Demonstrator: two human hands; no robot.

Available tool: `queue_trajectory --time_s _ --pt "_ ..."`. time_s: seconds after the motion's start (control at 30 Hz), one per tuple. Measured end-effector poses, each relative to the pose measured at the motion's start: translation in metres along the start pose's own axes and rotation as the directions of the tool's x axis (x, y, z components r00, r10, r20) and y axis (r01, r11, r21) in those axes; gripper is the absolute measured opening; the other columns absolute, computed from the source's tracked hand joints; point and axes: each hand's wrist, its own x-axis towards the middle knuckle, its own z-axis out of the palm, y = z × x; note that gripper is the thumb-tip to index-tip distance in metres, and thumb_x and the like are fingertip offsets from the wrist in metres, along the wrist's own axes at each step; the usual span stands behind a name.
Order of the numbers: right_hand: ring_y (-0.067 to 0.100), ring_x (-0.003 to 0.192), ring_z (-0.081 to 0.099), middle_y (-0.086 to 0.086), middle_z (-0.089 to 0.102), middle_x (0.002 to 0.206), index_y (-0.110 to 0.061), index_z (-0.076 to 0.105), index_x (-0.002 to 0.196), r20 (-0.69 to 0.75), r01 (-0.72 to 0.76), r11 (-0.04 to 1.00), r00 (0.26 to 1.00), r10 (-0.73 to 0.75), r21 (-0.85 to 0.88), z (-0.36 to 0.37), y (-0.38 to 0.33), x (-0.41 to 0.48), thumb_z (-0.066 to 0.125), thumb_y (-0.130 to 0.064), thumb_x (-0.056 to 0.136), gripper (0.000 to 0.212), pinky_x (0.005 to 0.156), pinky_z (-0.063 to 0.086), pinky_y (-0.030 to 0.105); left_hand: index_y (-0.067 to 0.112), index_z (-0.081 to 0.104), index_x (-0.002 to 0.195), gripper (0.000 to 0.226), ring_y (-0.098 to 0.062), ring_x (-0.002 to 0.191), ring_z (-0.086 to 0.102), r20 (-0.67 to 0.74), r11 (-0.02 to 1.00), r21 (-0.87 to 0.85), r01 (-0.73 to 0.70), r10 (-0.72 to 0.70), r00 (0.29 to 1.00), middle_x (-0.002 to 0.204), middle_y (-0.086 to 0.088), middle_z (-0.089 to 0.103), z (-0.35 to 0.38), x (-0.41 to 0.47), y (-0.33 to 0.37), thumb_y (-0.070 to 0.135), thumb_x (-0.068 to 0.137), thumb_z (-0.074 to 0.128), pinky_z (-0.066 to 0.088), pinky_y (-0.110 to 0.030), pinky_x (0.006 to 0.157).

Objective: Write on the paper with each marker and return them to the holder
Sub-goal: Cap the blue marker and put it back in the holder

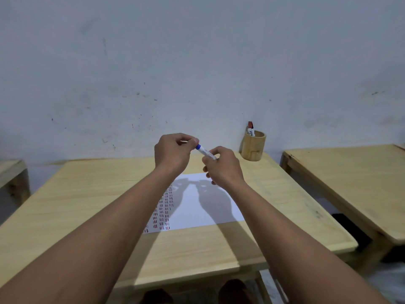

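Observation:
A white marker with a blue end (205, 151) is held in the air above the far edge of the paper (203, 207). My right hand (223, 166) grips its barrel. My left hand (173, 153) pinches the blue end with fingertips; whether that end is a cap on or off I cannot tell. The white paper lies on the wooden table (87, 194) and carries several columns of short red and dark marks on its left part. A bamboo holder (253, 147) stands at the table's far right corner with a red-capped marker (250, 128) in it.
A grey wall rises right behind the table. A second wooden table (350, 183) stands to the right across a narrow gap, and part of another (11, 174) shows at the left. My knees show below the near edge.

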Motion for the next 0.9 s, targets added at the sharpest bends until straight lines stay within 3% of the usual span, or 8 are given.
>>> queue_trajectory --time_s 0.17,0.3,0.43,0.5,0.63,0.8,0.9 --pt "0.018 0.057 0.055 0.0 0.062 0.07 -0.02 0.071 0.104 -0.039 0.091 0.991 0.995 -0.096 -0.097 -0.029 0.013 0.018 0.065 -0.031 0.095 0.015 0.055 0.042 0.03 0.026 0.078 0.093 0.031 -0.014 0.081 0.066 0.055 0.999 -0.049 0.011 -0.009 0.998 0.085 0.01 0.076 0.028 0.011 0.011 0.042 0.097 0.052 0.048 -0.027 0.074" --pt "0.009 0.059 0.054 -0.005 0.059 0.068 -0.019 0.072 0.099 -0.075 0.071 0.993 0.994 -0.078 -0.092 -0.055 0.027 0.039 0.065 -0.033 0.096 0.016 0.053 0.039 0.028 0.023 0.072 0.111 0.041 -0.02 0.093 0.067 0.076 0.995 -0.081 0.06 -0.054 0.996 0.09 0.01 0.075 0.064 0.022 -0.001 0.044 0.1 0.038 0.05 -0.036 0.088" --pt "0.016 0.065 0.059 0.004 0.067 0.073 -0.013 0.07 0.08 -0.136 0.034 0.997 0.99 -0.043 -0.066 -0.082 0.035 0.067 0.064 -0.029 0.095 0.023 0.062 0.044 0.03 0.027 0.069 0.103 0.028 -0.022 0.095 0.069 0.148 0.999 -0.035 0.042 -0.036 0.988 0.099 0.002 0.074 0.105 0.036 -0.019 0.034 0.099 0.042 0.053 -0.036 0.088" --pt "0.02 0.071 0.062 0.007 0.071 0.08 -0.007 0.073 0.086 -0.166 0.025 0.999 0.986 -0.032 -0.041 -0.095 0.038 0.084 0.064 -0.026 0.094 0.023 0.067 0.046 0.031 0.022 0.07 0.11 0.031 -0.023 0.099 0.067 0.183 0.999 -0.017 0.046 -0.042 0.982 0.104 -0.001 0.073 0.127 0.044 -0.028 0.031 0.1 0.042 0.052 -0.036 0.09" --pt "0.018 0.074 0.063 0.001 0.07 0.087 -0.013 0.071 0.099 -0.257 0.043 0.999 0.965 -0.049 -0.028 -0.12 0.043 0.123 0.065 -0.027 0.093 0.016 0.061 0.044 0.028 0.02 0.065 0.12 0.03 -0.017 0.094 0.059 0.236 0.998 0.06 0.013 -0.026 0.971 0.114 -0.003 0.069 0.174 0.063 -0.04 0.034 0.098 0.051 0.04 -0.026 0.076" --pt "0.001 0.064 0.059 -0.01 0.063 0.078 -0.02 0.061 0.102 -0.332 0.077 0.99 0.936 -0.112 -0.117 -0.143 0.045 0.168 0.063 -0.022 0.095 0.008 0.051 0.037 0.019 0.017 0.043 0.146 0.073 -0.025 0.122 0.057 0.332 0.993 0.115 -0.038 -0.002 0.943 0.137 -0.01 0.058 0.228 0.085 -0.049 0.043 0.084 0.072 0.047 -0.036 0.097" --pt "0.003 0.065 0.059 -0.002 0.067 0.083 -0.018 0.061 0.103 -0.365 0.089 0.979 0.918 -0.152 -0.184 -0.146 0.053 0.186 0.058 -0.022 0.097 0.008 0.051 0.039 0.021 0.015 0.033 0.152 0.094 -0.027 0.127 0.054 0.36 0.989 0.135 -0.059 0.007 0.933 0.142 -0.012 0.053 0.252 0.095 -0.053 0.049 0.076 0.077 0.046 -0.037 0.099"
